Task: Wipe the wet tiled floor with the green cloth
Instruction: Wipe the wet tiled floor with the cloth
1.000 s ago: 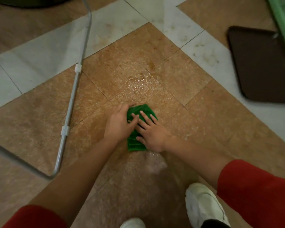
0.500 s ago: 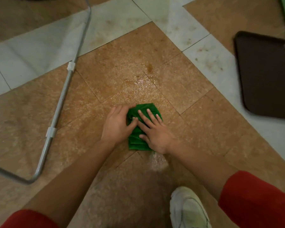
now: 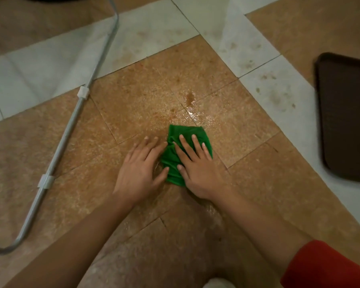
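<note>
Fingers [image 3: 195,148] of the right hand [image 3: 200,173] lie flat atop the green cloth [image 3: 186,130].

The green cloth [image 3: 188,142] has slid up to the wet patch's [image 3: 193,115] edge. The left hand [image 3: 140,169] now lies mostly off it on the floor [image 3: 96,163]; the right hand [image 3: 197,169] spreads wider.
</note>
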